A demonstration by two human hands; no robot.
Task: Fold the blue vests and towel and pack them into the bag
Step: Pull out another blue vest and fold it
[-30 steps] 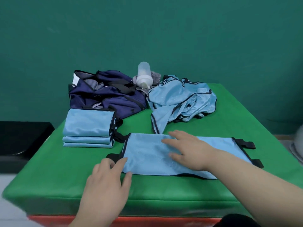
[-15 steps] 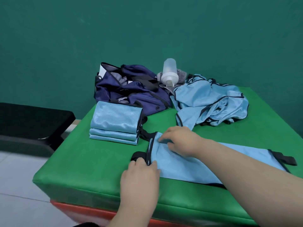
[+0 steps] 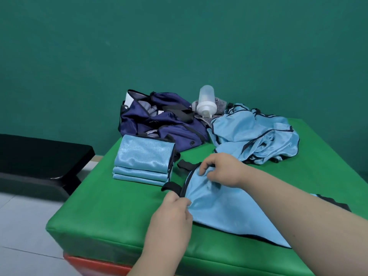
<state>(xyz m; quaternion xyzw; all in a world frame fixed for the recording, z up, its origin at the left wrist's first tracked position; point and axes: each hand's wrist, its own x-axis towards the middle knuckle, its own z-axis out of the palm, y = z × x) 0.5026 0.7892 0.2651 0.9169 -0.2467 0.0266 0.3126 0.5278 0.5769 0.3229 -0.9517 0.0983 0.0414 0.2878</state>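
1. vest (image 3: 225,212) lies across the near side of the green padded table (image 3: 111,212), with its left end raised off the pad.
2. left hand (image 3: 171,214) pinches the near corner beside a black strap. right hand (image 3: 221,170) pinches the far corner with curled fingers.
3. further back on the pad are a stack of folded vests (image 3: 143,156), the navy bag (image 3: 159,120), a white bottle (image 3: 206,101) and a heap of unfolded vests (image 3: 253,136).
4. a teal wall (image 3: 179,46) stands behind. a black bench (image 3: 39,154) sits to the left on a pale tiled floor (image 3: 23,226), and a red base (image 3: 89,264) shows under the pad.
5. half a second ago that left end lay flat under both hands; now it is lifted and bunched.
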